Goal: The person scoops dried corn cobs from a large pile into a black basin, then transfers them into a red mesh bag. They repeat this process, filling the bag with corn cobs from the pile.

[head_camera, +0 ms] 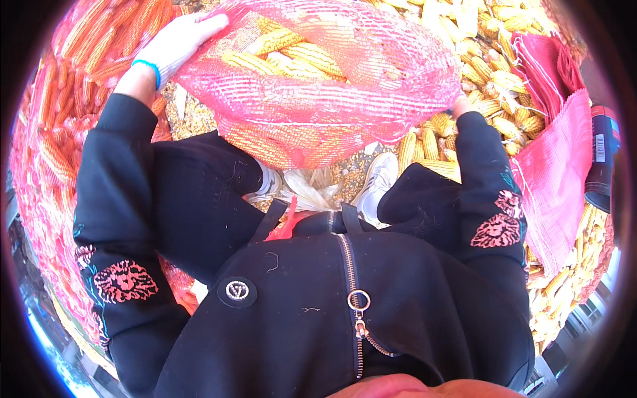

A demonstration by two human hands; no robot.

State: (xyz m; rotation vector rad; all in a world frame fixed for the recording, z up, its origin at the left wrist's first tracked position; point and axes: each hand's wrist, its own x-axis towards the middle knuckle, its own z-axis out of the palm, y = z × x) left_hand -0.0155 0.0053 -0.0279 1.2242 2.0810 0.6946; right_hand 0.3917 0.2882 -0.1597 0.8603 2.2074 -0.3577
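Observation:
An open-mouthed pink mesh sack (298,99) stands in front of me between my feet, with yellow ears of corn (308,57) inside. My left hand (179,45), in a white knitted glove with a blue cuff, lies at the sack's left rim; its thumb points along the rim and the fingers are partly hidden by the mesh. At the right edge of the sack is my right hand (462,105), of which only the wrist and a bit of cuff show; its fingers are hidden behind the mesh.
Filled mesh sacks of corn (64,94) line the left side. Loose corn ears (497,74) are heaped at the right, with folded pink sacks (557,134) and a dark cylindrical container (599,174) there. Loose kernels (191,114) and husks (311,186) lie around my shoes.

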